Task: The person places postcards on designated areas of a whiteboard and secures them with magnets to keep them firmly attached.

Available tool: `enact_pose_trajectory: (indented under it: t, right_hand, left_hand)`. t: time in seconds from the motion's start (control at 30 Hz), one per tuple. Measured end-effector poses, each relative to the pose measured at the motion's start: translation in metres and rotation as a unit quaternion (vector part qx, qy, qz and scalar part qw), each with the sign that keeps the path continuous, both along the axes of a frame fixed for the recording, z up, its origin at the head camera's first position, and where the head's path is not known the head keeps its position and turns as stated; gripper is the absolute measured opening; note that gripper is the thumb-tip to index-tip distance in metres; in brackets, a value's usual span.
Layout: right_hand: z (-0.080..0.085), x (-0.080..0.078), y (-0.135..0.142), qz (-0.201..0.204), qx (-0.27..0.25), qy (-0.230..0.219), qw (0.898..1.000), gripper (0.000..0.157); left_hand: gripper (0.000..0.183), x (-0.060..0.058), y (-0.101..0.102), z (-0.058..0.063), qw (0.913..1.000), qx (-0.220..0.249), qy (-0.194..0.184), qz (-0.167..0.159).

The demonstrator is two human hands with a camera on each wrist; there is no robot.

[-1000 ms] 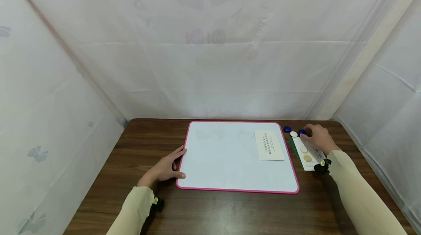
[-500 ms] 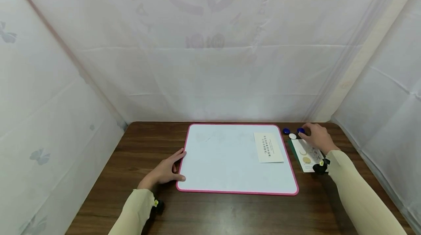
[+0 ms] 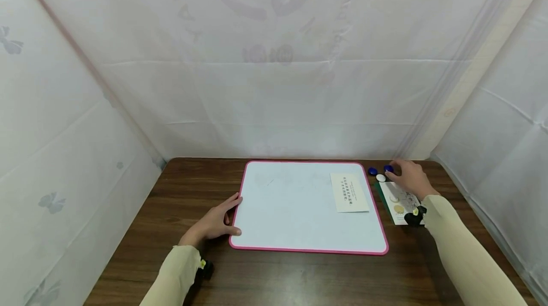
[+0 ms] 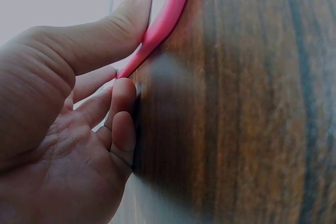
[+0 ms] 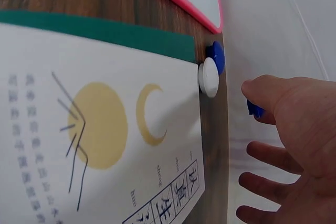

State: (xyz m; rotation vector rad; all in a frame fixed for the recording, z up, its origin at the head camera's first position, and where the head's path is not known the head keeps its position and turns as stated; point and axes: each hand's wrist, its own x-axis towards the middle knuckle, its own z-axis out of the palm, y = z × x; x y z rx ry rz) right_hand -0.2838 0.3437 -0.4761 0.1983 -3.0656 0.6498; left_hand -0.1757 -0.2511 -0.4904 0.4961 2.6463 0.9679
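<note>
1. Looks softly, evenly lit in the head view, with glare on the table [image 3: 301,278] and shadow beside the right sleeve [image 3: 463,251].
2. Appears dimmer in the left wrist view, washing out the whiteboard [image 4: 170,11] and blurring the table.
3. Shows the printed card [image 5: 102,124] crisply in the right wrist view, lightly shadowed.

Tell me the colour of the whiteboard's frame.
Pink. The frame shows best in the left wrist view, close beside the left hand.

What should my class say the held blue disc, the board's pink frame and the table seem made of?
Blue disc: probably smooth plastic, going by its solid colour; partly hidden.
Pink frame: likely plastic, smooth with soft sheen along its rounded edge.
Table: wood or wood-look laminate, slightly shiny, with dark grain streaks.
</note>
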Motion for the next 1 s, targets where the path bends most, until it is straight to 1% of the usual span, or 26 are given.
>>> enact_pose_trajectory:
  t: [0.23,0.43,0.63,0.77,1.0]
  right_hand:
    - [0.001,-0.005,-0.008,0.006,-0.008,-0.001,1.000,0.049]
    - [0.003,-0.007,-0.017,0.016,-0.003,0.010,1.000,0.048]
    - [0.008,-0.007,-0.029,0.024,-0.010,0.016,1.000,0.045]
    - [0.008,-0.009,-0.038,0.030,-0.017,0.019,0.999,0.043]
    - [0.007,-0.014,-0.052,0.038,-0.019,0.026,0.999,0.041]
  left_hand:
    - [0.094,-0.001,0.001,0.002,1.0000,0.001,0.000,-0.003]
    - [0.094,-0.001,0.001,0.003,1.0000,0.000,-0.002,-0.004]
    - [0.094,-0.001,0.001,0.002,1.0000,0.000,0.002,-0.008]
    - [0.095,0.000,0.000,0.002,1.0000,0.000,0.003,-0.009]
    - [0.095,0.002,0.000,0.003,1.0000,-0.003,-0.002,0.002]
